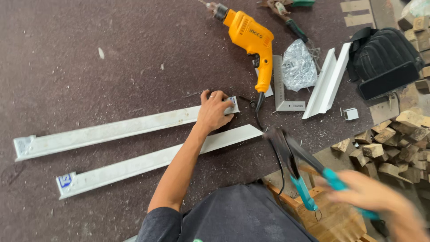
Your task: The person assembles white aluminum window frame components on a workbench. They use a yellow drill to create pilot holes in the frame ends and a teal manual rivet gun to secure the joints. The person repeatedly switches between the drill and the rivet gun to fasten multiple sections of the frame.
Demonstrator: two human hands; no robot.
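The right hand (371, 195) is closest, blurry, closed around big snips (298, 166) with teal handles. The left hand (214, 110) lies spread flat, pressing the right end of a long grey metal strip (112, 130) on the dark table (89, 54). A second strip (148, 163) lies just beside it, nearer, with a small blue and white sticker (65, 180) at its left end. A yellow drill (253, 42) rests farther back.

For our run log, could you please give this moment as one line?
left hand: pressing on long white metal channel | right hand: gripping teal-handled tin snips, blurred | second white channel: alongside | yellow electric drill: lying beyond
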